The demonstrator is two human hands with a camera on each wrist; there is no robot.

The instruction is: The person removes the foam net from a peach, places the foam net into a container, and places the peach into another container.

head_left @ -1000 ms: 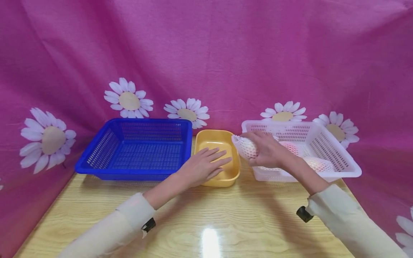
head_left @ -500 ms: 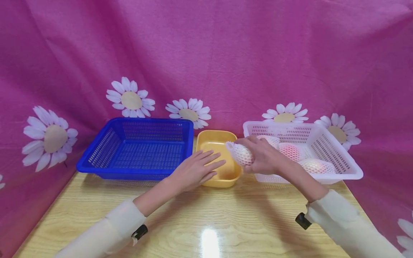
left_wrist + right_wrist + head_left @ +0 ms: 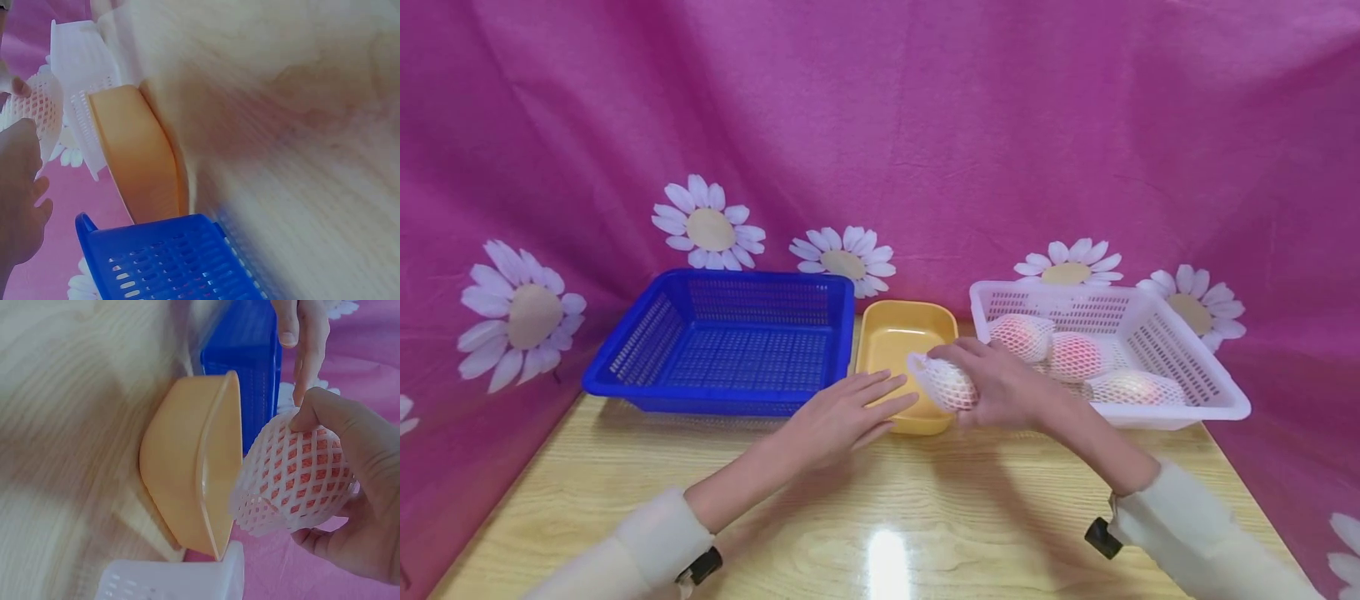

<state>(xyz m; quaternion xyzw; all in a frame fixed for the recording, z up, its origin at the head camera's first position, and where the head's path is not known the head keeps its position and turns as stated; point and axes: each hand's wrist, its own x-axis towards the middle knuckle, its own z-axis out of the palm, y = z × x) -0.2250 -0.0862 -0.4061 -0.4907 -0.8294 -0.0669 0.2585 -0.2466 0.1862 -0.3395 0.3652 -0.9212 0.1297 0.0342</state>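
My right hand [image 3: 1007, 385] grips a round fruit in a white foam net [image 3: 953, 388] above the near right part of a yellow tub [image 3: 891, 346]. The right wrist view shows the thumb and fingers around the net [image 3: 306, 478], with reddish-orange skin behind its mesh; the exact kind of fruit cannot be told. My left hand [image 3: 835, 419] hovers palm down by the tub's near left edge, its fingers extended and holding nothing. A small gap separates its fingertips from the netted fruit.
To the right stands a white basket [image 3: 1213, 375] with several netted pink and pale fruits [image 3: 1075, 357] inside. A blue basket [image 3: 745, 358] stands left of the tub. Behind them hangs a pink cloth [image 3: 880, 125] with daisies. All stand on a wooden table [image 3: 985, 517].
My right hand has carried the netted fruit left and toward me, from the white basket's edge to over the tub. My left hand has drawn back a little toward me and left.
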